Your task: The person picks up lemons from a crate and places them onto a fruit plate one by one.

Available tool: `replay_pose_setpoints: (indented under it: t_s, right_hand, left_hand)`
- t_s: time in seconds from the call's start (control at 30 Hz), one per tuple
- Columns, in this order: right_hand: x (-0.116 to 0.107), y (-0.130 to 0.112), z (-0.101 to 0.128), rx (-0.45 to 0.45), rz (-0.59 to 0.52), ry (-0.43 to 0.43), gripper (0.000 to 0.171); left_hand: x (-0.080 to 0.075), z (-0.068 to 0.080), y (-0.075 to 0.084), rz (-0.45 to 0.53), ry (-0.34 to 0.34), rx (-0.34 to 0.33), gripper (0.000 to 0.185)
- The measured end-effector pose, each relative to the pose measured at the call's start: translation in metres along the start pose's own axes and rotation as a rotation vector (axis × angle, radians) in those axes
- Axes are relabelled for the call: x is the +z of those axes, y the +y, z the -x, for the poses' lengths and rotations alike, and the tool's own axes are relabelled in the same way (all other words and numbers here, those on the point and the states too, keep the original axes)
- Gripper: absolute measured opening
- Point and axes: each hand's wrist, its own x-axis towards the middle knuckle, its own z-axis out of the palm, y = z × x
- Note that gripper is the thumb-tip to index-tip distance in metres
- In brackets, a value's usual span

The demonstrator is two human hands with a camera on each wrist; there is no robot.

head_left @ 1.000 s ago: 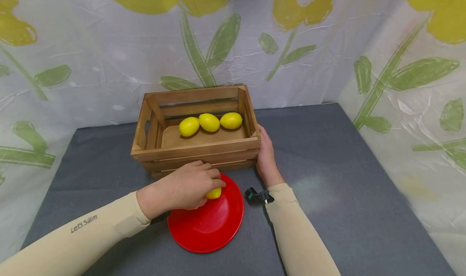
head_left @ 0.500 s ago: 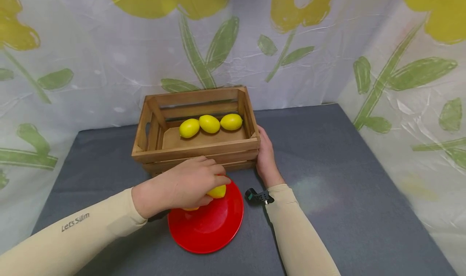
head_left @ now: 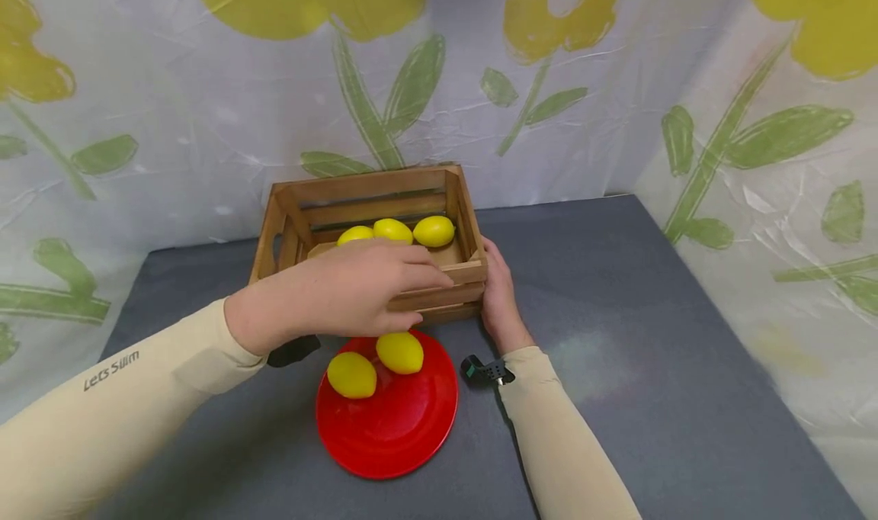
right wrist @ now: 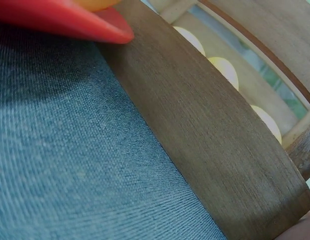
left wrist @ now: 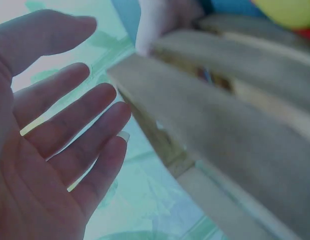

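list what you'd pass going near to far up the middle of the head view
red plate → two lemons on the plate → left hand, open, empty → wooden crate → three lemons in the crate → flowered backdrop

Crate (head_left: 373,276) at the middle of the tabletop (head_left: 652,337), close to the curtain (head_left: 206,101) behind. Three lemons in a row along the crate's far wall: left lemon (head_left: 354,235), middle lemon (head_left: 392,229), right lemon (head_left: 434,230). Plate (head_left: 398,428) just before the crate, two lemons on its far half: one (head_left: 352,374) to the left, the other (head_left: 400,352) to the right, side by side. Left hand (head_left: 343,291) above the crate's front wall and the plate's far edge. Right hand (head_left: 499,299) against the crate's right end.
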Motion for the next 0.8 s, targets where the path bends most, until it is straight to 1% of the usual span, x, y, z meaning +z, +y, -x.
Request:
replay_pose_setpoints:
  t_s: [0.2,0.27,0.37,0.5,0.63,0.8]
  right_hand:
    - [-0.001,-0.001,-0.004,-0.006,0.003,-0.005,0.049]
    - [-0.001,0.0,-0.005,-0.006,0.003,-0.003,0.049]
    - [-0.002,0.001,-0.006,0.002,0.007,0.006,0.048]
    - [-0.002,0.002,-0.003,0.013,0.003,0.013,0.048]
    - [-0.001,0.001,-0.002,0.005,-0.009,0.017,0.049]
    - [0.0,0.001,-0.002,-0.01,-0.002,0.012,0.049]
  left_hand:
    - [-0.016,-0.009,-0.016,-0.003,0.042,-0.005,0.048]
    - [-0.018,-0.015,-0.024,-0.011,0.051,-0.015,0.047]
    - [-0.019,-0.026,-0.037,-0.017,0.05,-0.057,0.047]
    - [-0.019,-0.038,-0.054,-0.004,0.031,-0.114,0.049]
    - [-0.02,-0.049,-0.071,-0.023,0.019,-0.122,0.047]
    - [-0.019,-0.064,-0.087,-0.041,-0.051,-0.127,0.052]
